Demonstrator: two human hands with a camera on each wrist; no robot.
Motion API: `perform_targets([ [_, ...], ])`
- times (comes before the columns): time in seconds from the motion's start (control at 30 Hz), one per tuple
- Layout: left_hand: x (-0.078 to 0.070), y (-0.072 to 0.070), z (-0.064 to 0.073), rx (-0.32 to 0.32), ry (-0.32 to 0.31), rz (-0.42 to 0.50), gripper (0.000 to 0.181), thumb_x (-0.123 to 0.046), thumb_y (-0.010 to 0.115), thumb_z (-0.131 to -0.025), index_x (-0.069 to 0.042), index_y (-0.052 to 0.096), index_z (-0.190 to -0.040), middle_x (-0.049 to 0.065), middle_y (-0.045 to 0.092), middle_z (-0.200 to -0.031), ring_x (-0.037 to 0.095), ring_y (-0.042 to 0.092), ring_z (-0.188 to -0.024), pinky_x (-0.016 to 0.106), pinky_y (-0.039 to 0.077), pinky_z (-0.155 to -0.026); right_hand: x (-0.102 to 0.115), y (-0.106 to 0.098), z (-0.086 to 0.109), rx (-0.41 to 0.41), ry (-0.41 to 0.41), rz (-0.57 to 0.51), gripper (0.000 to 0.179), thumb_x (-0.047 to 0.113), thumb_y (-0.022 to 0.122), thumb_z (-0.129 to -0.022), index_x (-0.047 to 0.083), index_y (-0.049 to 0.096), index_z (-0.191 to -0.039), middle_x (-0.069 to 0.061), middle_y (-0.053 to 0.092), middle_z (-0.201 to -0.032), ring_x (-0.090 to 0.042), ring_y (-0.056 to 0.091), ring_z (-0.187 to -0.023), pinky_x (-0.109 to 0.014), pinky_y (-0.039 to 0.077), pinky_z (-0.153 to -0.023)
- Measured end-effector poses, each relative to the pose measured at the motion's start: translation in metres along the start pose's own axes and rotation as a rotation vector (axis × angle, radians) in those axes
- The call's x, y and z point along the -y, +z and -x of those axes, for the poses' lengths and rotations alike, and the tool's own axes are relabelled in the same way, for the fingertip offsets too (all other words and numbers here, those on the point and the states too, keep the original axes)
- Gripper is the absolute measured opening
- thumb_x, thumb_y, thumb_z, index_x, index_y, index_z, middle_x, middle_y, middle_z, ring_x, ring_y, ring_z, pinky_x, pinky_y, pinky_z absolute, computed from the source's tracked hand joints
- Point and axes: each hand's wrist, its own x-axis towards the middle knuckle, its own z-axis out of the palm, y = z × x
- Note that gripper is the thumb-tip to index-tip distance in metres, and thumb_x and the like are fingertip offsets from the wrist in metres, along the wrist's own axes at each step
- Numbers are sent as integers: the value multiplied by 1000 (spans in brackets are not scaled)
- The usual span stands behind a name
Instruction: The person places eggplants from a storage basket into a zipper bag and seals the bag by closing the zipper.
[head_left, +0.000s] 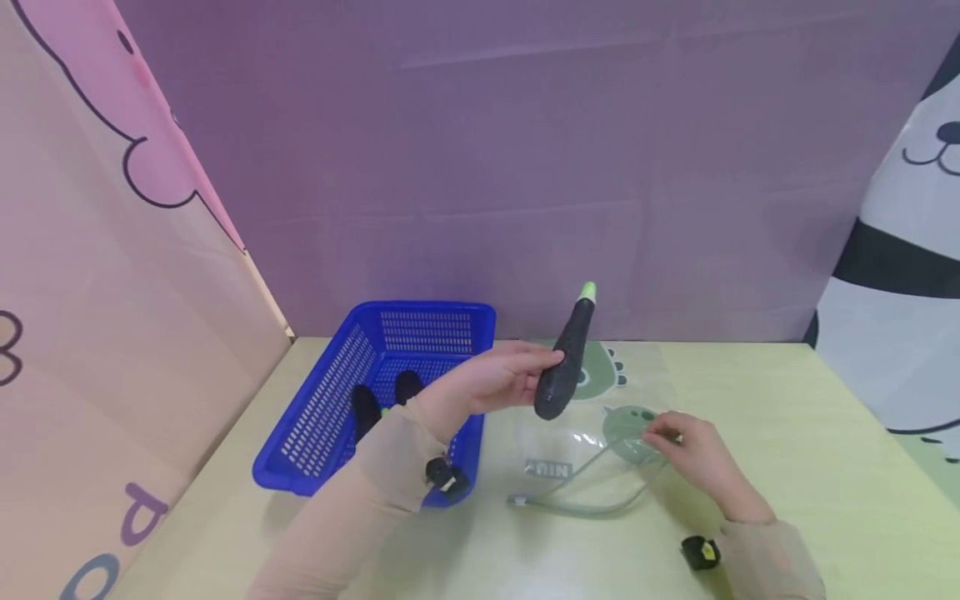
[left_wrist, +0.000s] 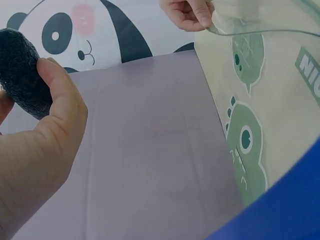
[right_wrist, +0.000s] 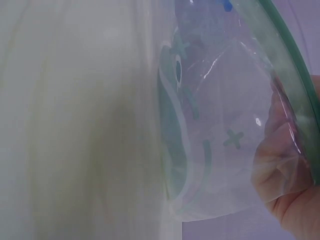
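My left hand (head_left: 504,377) grips a dark eggplant (head_left: 567,360) with a pale green tip, tilted tip-up above the table, right of the basket. Its rounded end shows between thumb and fingers in the left wrist view. My right hand (head_left: 701,454) pinches the edge of a clear zip bag (head_left: 630,425) printed with green cartoon figures. The bag lies on the table and its green-edged mouth is spread apart. In the right wrist view the hand (right_wrist: 295,205) is at the bag's green zip strip (right_wrist: 295,55), partly seen through the plastic.
A blue plastic basket (head_left: 270,475) stands on the left of the table, with dark eggplant-like things (head_left: 365,408) inside, partly hidden by my left arm. Behind the table rises a purple cloth wall (head_left: 450,167). A panda-printed sheet (head_left: 900,350) hangs at the right.
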Motion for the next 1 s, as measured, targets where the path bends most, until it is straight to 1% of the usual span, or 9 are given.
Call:
perform_targets([
  [0.13,2,5,-2,4,-6,-6,42,-15,39,-101,13,41,-133,29,56,-124,10,61,-85,41,47,-101,-1,0,0,-3,-6,3,4,4,70,-80,6,68,-84,-2,68,-81,-6,57,-74,-19,50,-64],
  [0.23,5,10,-3,4,-12,1,41,-14,40,-101,13,42,-131,16,63,-104,10,60,-82,40,48,-99,-1,0,-1,-9,-15,4,5,5,71,-80,5,68,-84,-2,68,-81,-6,57,-74,-19,50,-64],
  [0.33,9,15,-4,6,-26,3,40,-13,41,-100,13,43,-130,3,60,-91,10,59,-79,39,49,-97,-2,1,-1,-17,-30,6,5,6,71,-80,4,68,-83,-2,68,-80,-4,56,-73,-20,51,-64],
  [0.43,14,17,-5,4,-34,-4,39,-13,42,-100,14,44,-129,4,61,-92,10,59,-78,38,50,-96,-3,1,-1,-23,-46,10,4,6,71,-80,4,68,-82,-2,68,-79,-2,56,-73,-21,51,-64],
  [0.6,24,20,-8,22,-44,-12,39,-13,43,-99,14,45,-128,22,60,-113,12,60,-82,38,50,-97,-5,3,-1,-28,-55,13,5,7,71,-81,4,68,-81,-1,68,-78,-1,56,-72,-21,52,-64],
  [0.67,28,21,-10,34,-47,-16,39,-13,42,-99,15,46,-126,24,60,-116,12,60,-82,38,50,-96,-6,3,-1,-34,-61,15,5,8,71,-80,4,68,-80,-1,68,-78,-1,56,-72,-22,52,-64],
  [0.93,43,23,-15,55,-65,-9,39,-12,43,-99,16,47,-126,4,62,-89,9,60,-76,35,53,-92,-6,4,-1,-71,-100,34,6,3,72,-78,8,68,-78,1,67,-76,1,54,-70,-22,51,-62],
  [0.97,45,23,-15,54,-67,-7,39,-12,43,-99,16,47,-126,3,62,-87,8,61,-76,35,53,-92,-6,4,-2,-68,-94,36,6,4,72,-78,8,68,-78,0,68,-76,1,55,-70,-22,52,-63],
  [1.0,46,24,-16,47,-72,-6,38,-12,44,-99,16,47,-125,7,64,-89,9,61,-76,36,53,-92,-6,4,-2,-67,-91,37,6,4,72,-78,8,68,-78,1,68,-76,0,55,-70,-22,51,-63],
])
